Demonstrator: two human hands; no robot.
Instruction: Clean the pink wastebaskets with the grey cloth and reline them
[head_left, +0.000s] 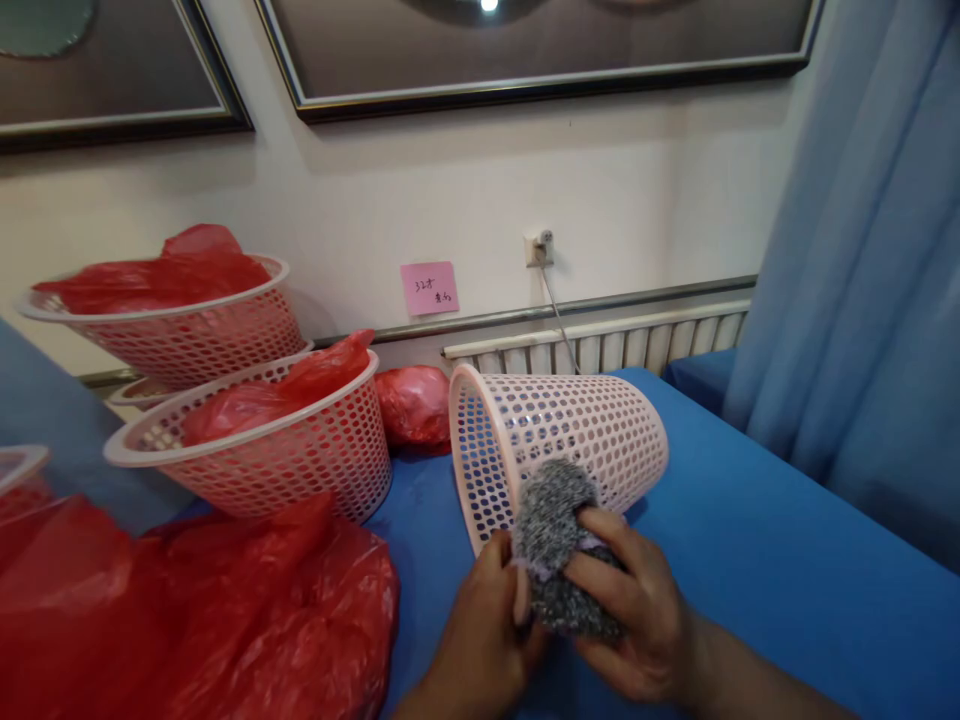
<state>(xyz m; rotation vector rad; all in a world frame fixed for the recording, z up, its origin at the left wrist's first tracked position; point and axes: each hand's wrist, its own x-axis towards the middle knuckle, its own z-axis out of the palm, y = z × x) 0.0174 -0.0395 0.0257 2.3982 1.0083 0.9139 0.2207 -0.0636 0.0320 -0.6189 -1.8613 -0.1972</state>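
A grey, fuzzy cloth [555,510] with a pale purple trim is bunched between my two hands. My right hand [645,610] is closed around its right side, fingers pressed into the folds. At its left edge, my left hand [487,640] is closed with the thumb against the trim; its other fingertips are partly hidden. Just behind the cloth, a pink perforated plastic basket [592,420] lies on its side, its open mouth facing left. The cloth overlaps the basket's lower side in view, and I cannot tell whether they touch.
A blue-covered table [750,560] carries everything. Left stand pink baskets [300,470] with red plastic bags [285,600] in and before them. Another red bag [416,405] sits behind. A radiator [622,345], plugged-in cord [555,310] and pink note [429,288] are at the wall. A blue curtain [862,250] hangs right.
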